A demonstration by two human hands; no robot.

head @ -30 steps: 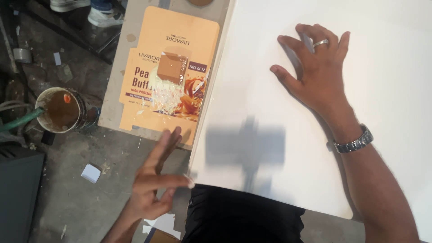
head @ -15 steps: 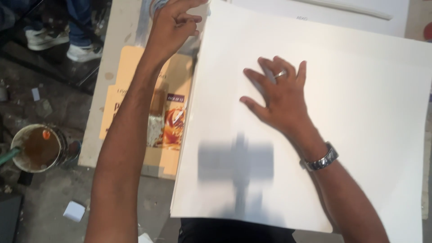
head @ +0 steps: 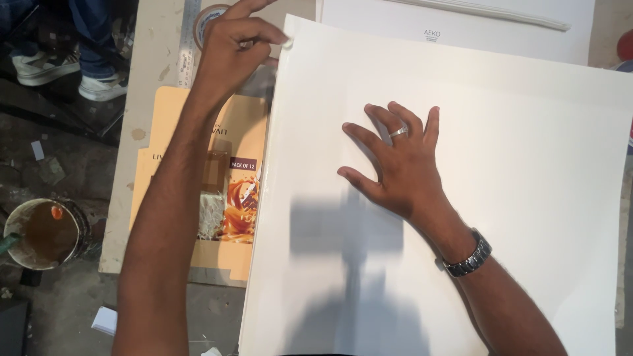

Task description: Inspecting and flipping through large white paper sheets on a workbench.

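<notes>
The right hand (head: 400, 163) is laid flat, fingers spread, on the large white glossy sheet (head: 514, 217) covering the table. The sheet's top-left corner is pinched by the left hand (head: 232, 41), above an orange flattened printed carton (head: 231, 191).

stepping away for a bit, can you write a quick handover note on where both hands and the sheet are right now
Left hand: fingers curled at the top left corner of the large white sheet, apparently pinching it; grip not fully clear.
Right hand: flat, fingers spread, pressing on the sheet near its middle.
The sheet lies flat on the worktable, partly covering an orange printed carton blank. A steel ruler and a tape roll lie by the left hand. More white sheets lie beyond. A bucket of brown liquid stands on the floor.
Done: sheet laid flat and steadied. Left: unclear; no marks or cuts show on it.
</notes>
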